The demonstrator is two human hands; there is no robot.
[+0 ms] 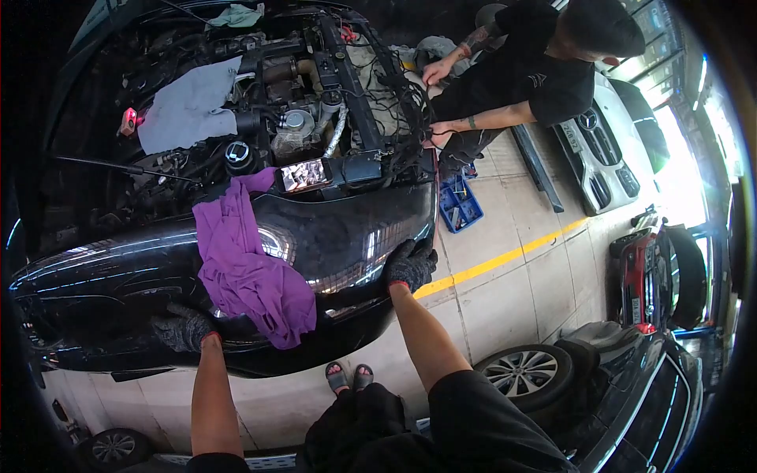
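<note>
My left hand (183, 329), in a dark speckled glove, lies with fingers apart against the lower side of a glossy black body panel (347, 225) at the car's front. My right hand (408, 266), gloved alike, curls its fingers round the panel's right edge. Between my hands a crumpled purple cloth (248, 268) is draped over the panel. Just above it, a phone (303, 175) with a lit screen rests beside the open engine bay (296, 94), where a grey cloth (185, 110) also lies.
A co-worker (552, 71) at upper right handles black cables. A blue parts tray (461, 203) sits on the tiled floor near a yellow line (489, 264). A white car (599, 158), a red car (635, 276) and a wheel (524, 370) are at right. My sandaled feet (351, 377) stand below the panel.
</note>
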